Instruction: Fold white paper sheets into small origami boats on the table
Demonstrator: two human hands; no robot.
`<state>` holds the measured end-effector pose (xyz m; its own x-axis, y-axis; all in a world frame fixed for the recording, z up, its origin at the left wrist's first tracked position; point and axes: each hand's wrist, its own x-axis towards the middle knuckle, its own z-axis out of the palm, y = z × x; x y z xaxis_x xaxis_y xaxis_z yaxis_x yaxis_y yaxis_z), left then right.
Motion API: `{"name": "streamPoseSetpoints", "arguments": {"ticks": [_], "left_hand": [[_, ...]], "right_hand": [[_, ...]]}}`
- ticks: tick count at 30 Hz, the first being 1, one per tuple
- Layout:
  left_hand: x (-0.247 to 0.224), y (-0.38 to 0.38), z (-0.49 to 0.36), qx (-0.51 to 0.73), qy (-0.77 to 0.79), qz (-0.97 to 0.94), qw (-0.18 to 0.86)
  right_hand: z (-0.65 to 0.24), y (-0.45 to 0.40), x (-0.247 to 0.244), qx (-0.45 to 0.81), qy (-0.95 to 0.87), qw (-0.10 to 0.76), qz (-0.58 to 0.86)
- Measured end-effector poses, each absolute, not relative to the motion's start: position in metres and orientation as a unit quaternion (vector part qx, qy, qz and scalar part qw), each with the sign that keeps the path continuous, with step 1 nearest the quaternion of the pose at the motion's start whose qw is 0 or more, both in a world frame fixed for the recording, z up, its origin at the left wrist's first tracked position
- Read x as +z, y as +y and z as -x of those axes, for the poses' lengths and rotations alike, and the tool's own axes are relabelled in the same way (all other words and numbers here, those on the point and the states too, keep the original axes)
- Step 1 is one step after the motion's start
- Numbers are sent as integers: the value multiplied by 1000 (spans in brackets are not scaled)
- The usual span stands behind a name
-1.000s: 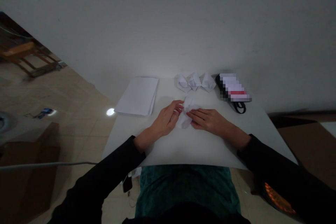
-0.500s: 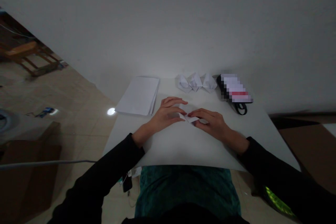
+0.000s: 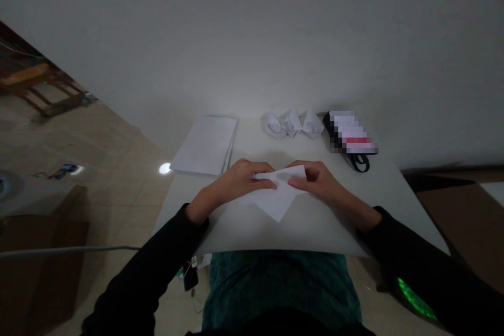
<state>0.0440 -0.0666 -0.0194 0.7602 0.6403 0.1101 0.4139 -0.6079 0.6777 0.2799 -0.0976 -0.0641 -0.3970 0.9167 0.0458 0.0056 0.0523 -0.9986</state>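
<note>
A partly folded sheet of white paper [image 3: 277, 202] is held between both hands over the white table, one pointed corner toward me. My left hand [image 3: 244, 178] is closed on its left side, thumb on the near face and fingers behind. On the other side my right hand [image 3: 318, 177] pinches it, thumb in front, below a raised flap. The fingers behind the paper are partly hidden. Beyond the hands, near the wall, three folded white paper shapes [image 3: 292, 123] stand in a row.
A stack of white paper [image 3: 207, 142] lies at the table's left. A black case with a wrist strap [image 3: 359, 161] rests at the back right, its top blurred out. The grey wall [image 3: 252, 37] rises behind the table [image 3: 236, 228]. A cable [image 3: 71, 250] runs at the left.
The paper has opened out from a small folded piece into a wider shape, its point now toward me. Both hands have turned and moved a little apart, thumbs now on the near face.
</note>
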Motion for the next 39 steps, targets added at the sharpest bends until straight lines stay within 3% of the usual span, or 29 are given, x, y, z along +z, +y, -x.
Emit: {"name": "streamPoseSetpoints", "arguments": {"ticks": [6,13,26,33,39], "left_hand": [[-35,-64,-44,147,289,-939,118],[-46,-70,-51,119,276,-951,-68],[-51,-96,-74,143,359,-922,10],[-60,-104,-75,133,353,-926,-14],[-68,-112,-79,116,363,-923,-54]], "right_hand": [[-278,-96,-68,487,-668,338,449],[-282,-89,-78,308,-745,374,459],[-290,-85,-86,84,-836,345,418],[-284,-98,-78,-59,-893,244,374],[-274,-111,-76,-95,-911,176,362]]}}
